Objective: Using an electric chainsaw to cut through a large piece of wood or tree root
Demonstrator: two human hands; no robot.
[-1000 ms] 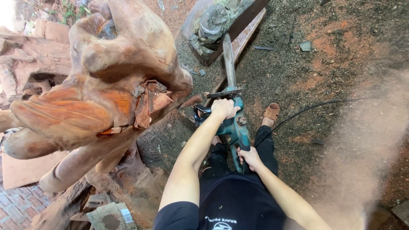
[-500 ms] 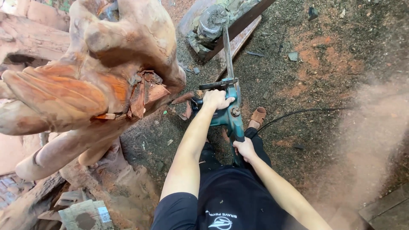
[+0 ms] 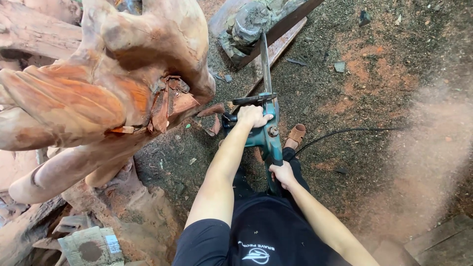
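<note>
Sawdust-strewn dirt floor [image 3: 374,74]. Centre frame: teal electric chainsaw [image 3: 268,135], bar pointing toward the top edge. Left hand [image 3: 252,116] clenches its front handle; right hand [image 3: 283,175] grips the rear handle. The black power cable [image 3: 345,132] trailing right could probably snag a foot; the large reddish carved root [image 3: 98,93], left, could kick the bar back.

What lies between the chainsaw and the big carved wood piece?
In the head view, wood chips on sawdust-covered ground lie between the chainsaw and the carved wood piece.

I'm looking at an outdoor woodcarving yard: a huge reddish carved trunk [image 3: 98,93], a sawdust-strewn dirt floor [image 3: 384,83], and a teal chainsaw [image 3: 266,128] at work.
</note>
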